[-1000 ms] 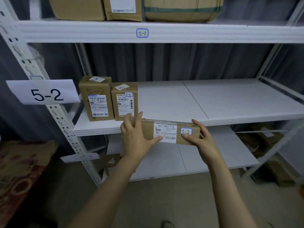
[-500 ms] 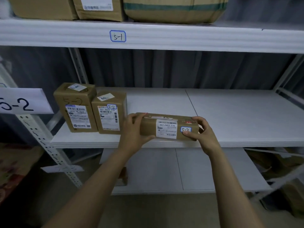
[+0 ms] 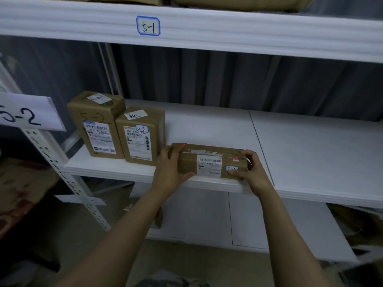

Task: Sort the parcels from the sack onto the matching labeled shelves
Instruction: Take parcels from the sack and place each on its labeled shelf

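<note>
White shelf point(image 3: 207, 125) carries two upright boxes point(image 3: 138, 139) at left. The parcel point(image 3: 209, 160) sits on its front edge, just beside them; left grip point(image 3: 169, 170) and right grip point(image 3: 249, 171) each clasp one end. We should slide it fully inward, kept level, sticker point(image 3: 231, 168) marked 5-2 facing out, before releasing.

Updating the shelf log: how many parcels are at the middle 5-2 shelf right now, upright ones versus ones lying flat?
Upright parcels: 2
Flat parcel, held by left hand and right hand: 1
Total: 3
</note>
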